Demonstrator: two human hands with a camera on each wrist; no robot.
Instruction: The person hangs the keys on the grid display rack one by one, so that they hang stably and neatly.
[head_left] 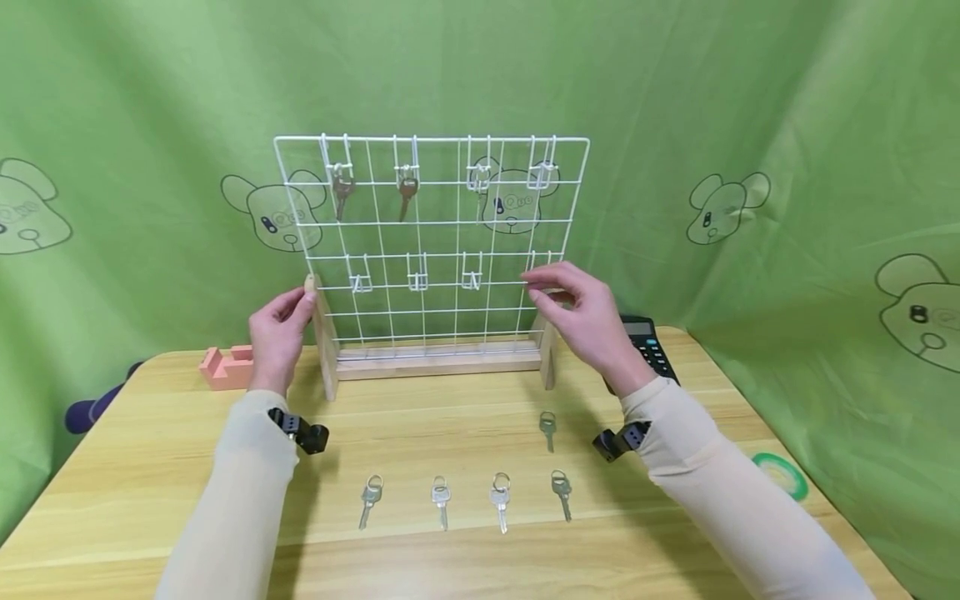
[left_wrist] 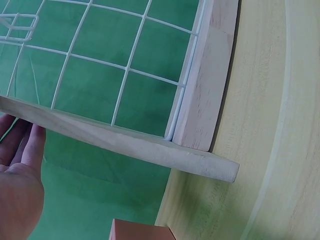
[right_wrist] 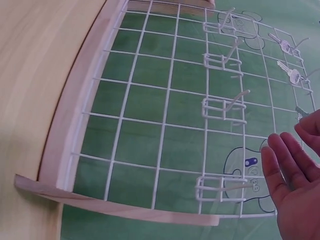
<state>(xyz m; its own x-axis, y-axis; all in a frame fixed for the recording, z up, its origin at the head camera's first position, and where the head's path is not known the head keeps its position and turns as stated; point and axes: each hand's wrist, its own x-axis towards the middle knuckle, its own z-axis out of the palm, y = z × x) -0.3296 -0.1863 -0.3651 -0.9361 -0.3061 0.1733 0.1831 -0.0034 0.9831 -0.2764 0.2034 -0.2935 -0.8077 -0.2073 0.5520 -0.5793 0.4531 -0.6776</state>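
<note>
A white wire grid rack [head_left: 442,222] with hooks stands on a wooden base. My left hand [head_left: 277,333] pinches the top of its left wooden post [head_left: 324,350]; in the left wrist view, the fingers [left_wrist: 34,150] reach behind that post. Near the grid's right side, my right hand [head_left: 581,312] has loosely bent fingers with nothing seen between them. Two keys, one [head_left: 342,193] at the upper left and another [head_left: 408,193] beside it, hang from top-row hooks. A faint key-like shape [right_wrist: 302,111] shows near the third, partly hidden by my hand. Lower hooks [head_left: 417,279] look bare.
Several keys with rings lie on the table, including one [head_left: 548,429] apart from a front row [head_left: 441,497]. A pink tape dispenser-like block [head_left: 225,368] sits left, a black calculator [head_left: 654,350] behind my right wrist, and a green tape roll [head_left: 782,477] at the right edge.
</note>
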